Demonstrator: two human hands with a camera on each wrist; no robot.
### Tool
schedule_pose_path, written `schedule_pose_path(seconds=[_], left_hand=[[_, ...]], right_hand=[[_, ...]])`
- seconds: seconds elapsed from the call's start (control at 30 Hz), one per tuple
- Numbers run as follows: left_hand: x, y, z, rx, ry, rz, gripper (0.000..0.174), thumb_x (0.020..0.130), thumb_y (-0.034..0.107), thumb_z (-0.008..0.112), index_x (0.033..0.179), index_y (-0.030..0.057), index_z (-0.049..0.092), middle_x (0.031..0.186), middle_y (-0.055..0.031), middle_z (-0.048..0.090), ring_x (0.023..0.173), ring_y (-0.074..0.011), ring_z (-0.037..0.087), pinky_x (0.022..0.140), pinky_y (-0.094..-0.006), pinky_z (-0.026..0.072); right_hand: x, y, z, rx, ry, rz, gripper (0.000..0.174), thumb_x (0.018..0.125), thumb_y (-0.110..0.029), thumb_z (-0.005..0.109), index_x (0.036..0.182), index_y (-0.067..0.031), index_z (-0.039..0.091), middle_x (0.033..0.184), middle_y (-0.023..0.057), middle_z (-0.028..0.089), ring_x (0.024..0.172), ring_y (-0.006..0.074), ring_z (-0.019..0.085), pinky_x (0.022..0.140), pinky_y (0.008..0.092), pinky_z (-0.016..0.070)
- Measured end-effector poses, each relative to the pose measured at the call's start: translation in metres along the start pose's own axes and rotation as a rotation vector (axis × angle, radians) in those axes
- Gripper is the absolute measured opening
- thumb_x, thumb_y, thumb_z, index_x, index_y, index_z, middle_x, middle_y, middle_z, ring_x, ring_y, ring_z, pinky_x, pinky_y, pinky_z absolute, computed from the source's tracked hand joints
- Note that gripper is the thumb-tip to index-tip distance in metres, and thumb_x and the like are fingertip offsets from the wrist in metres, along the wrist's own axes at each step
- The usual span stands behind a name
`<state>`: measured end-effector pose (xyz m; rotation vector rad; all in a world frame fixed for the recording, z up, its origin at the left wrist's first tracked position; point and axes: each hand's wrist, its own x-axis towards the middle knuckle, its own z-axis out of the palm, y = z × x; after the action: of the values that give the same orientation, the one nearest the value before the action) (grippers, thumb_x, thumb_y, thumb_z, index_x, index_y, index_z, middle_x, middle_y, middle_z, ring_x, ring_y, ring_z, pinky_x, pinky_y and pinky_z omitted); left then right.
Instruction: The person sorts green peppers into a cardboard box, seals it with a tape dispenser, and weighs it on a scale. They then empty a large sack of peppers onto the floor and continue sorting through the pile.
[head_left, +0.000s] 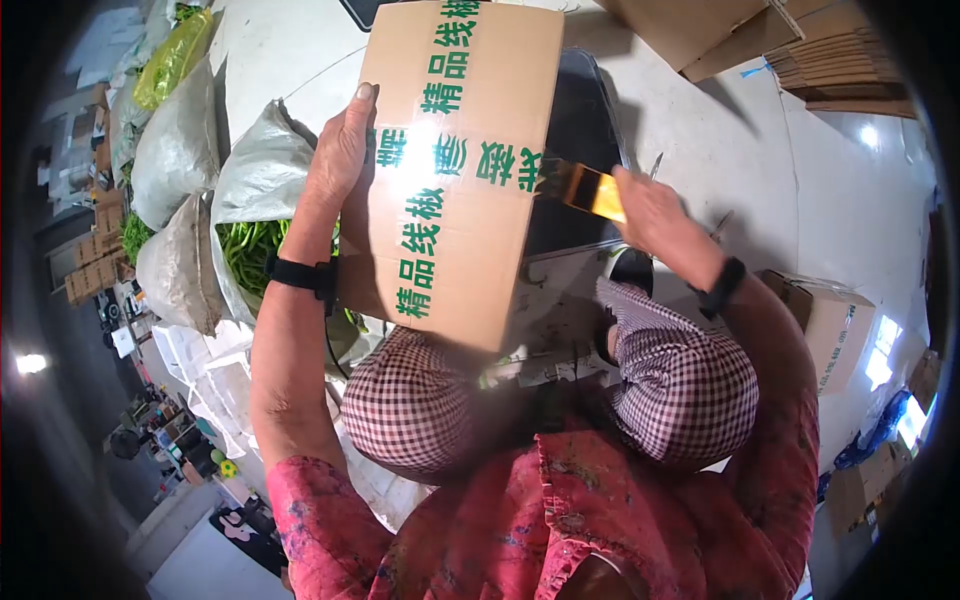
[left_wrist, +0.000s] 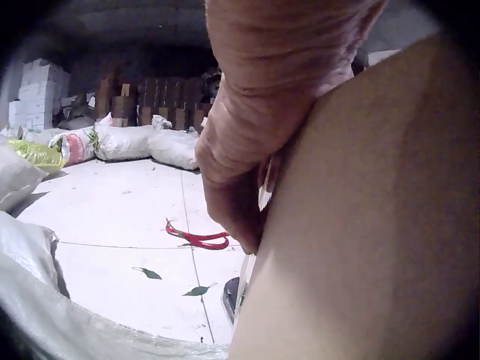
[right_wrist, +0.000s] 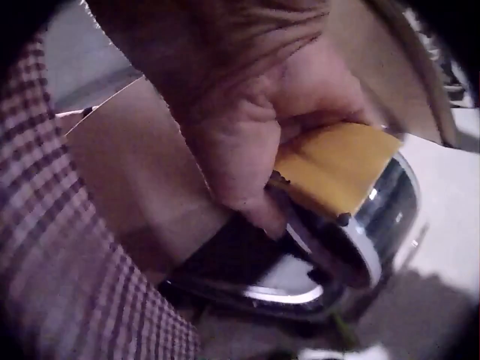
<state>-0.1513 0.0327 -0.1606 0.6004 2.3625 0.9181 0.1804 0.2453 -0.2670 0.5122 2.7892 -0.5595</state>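
A cardboard box [head_left: 470,260] with green printed characters stands tilted against a checked trouser knee, shiny clear tape over its face. The left hand [head_left: 342,150] holds its left edge; in the left wrist view the left hand [left_wrist: 247,142] has its fingers bent at the side of the box [left_wrist: 352,210]. At the box's right edge, the right hand [head_left: 655,215] grips a tape dispenser [head_left: 597,192] with a yellow part. The right wrist view shows the right hand [right_wrist: 255,127] wrapped round the dispenser [right_wrist: 337,169], some fingers hidden.
Behind the box lies a black tray [head_left: 585,130] on the pale floor. An open sack of green peppers [head_left: 255,250] stands at the left beside other full sacks [head_left: 178,150]. Flattened cardboard [head_left: 840,65] is at the upper right, another box [head_left: 835,335] at the right.
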Motion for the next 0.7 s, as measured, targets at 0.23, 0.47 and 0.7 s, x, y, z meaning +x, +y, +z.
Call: schedule_pose_path(seconds=[0.23,0.47,0.7], left_hand=[[-0.003,0.008,0.001,-0.025,-0.018,0.001,0.081,0.097,0.065,0.039,0.121,-0.0095,0.06,0.106,-0.0166,0.066,0.103,-0.0207,0.056,0.093,-0.0314,0.0431],[-0.041,0.063,0.04,-0.43,-0.354,0.364,0.076,0.093,0.032,0.058,0.151,-0.0027,0.022,0.142,-0.0178,0.045,0.127,-0.0225,0.047,0.105,-0.0321,0.0387],[-0.098,0.105,0.166,0.188,-0.123,0.95,0.085,0.083,0.038,0.07,0.15,0.0049,0.029,0.152,-0.0259,0.025,0.141,-0.0435,0.024,0.114,-0.0536,0.0244]], right_hand=[[0.072,-0.029,0.012,-0.208,-0.005,-0.228,0.013,0.062,-0.009,0.072,0.07,-0.0042,0.064,0.083,0.0126,0.068,0.075,0.0318,0.069,0.061,0.0389,0.0552],[-0.018,0.067,-0.08,0.248,-0.244,0.298,0.052,0.069,-0.037,0.081,0.105,-0.0038,0.061,0.089,0.0127,0.066,0.084,0.0312,0.065,0.075,0.0382,0.0513],[-0.092,0.082,-0.179,1.444,0.397,0.331,0.036,0.097,-0.03,0.06,0.115,0.0012,0.057,0.087,0.0034,0.063,0.077,0.0085,0.061,0.07,0.0223,0.0505]])
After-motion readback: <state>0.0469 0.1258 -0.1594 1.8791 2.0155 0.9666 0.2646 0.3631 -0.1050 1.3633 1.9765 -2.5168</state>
